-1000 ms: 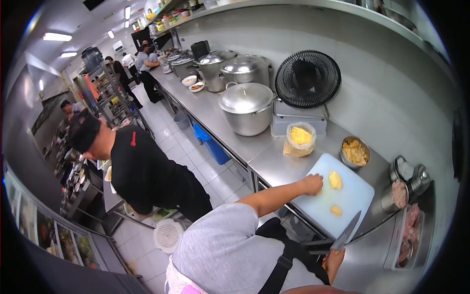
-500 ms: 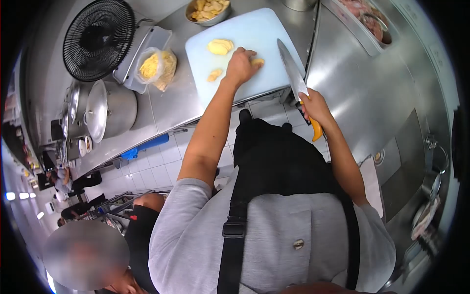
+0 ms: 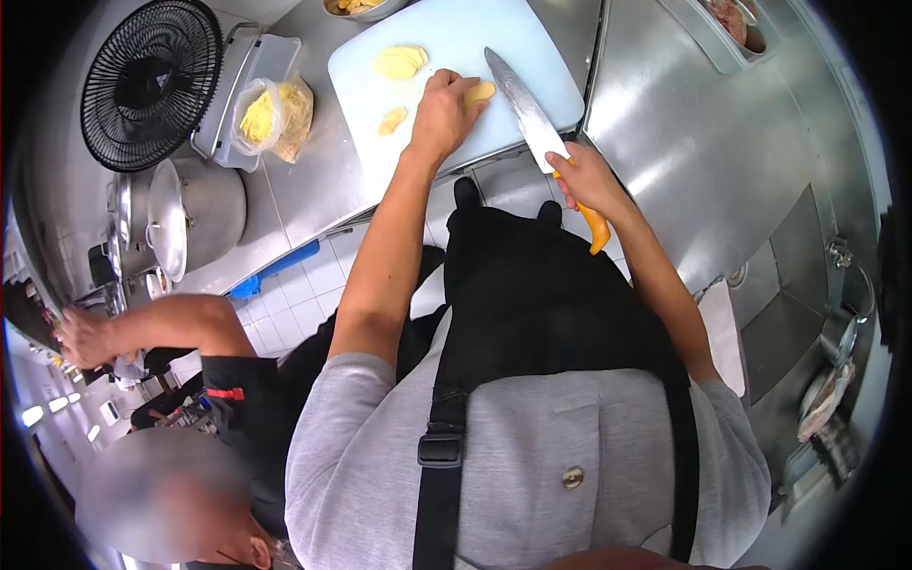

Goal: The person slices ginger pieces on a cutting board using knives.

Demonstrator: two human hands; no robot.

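On the white cutting board (image 3: 361,90), my left hand (image 3: 446,114) has its fingers closed on a yellow ginger-like piece (image 3: 482,93). My right hand (image 3: 586,178) grips a large knife (image 3: 524,106) by its yellow handle, the blade slanting over the board's right part with its tip away from me. Pale yellow slices (image 3: 401,62) lie overlapped left of my left hand. Nearer to me is a small yellow piece (image 3: 392,121), apart from the slices. A metal bowl (image 3: 385,11) of yellow pieces is cut off by the top edge.
Left of the board stand an open bag of yellow shreds (image 3: 275,119), a black fan (image 3: 152,84) and a large lidded pot (image 3: 204,214). A co-worker (image 3: 247,408) is close at my left, one arm outstretched. A tray of meat (image 3: 727,33) is at upper right.
Board and hands appear higher in view as the camera shifted. My left fingers have closed around the yellow piece. The co-worker's arm now reaches out at left.
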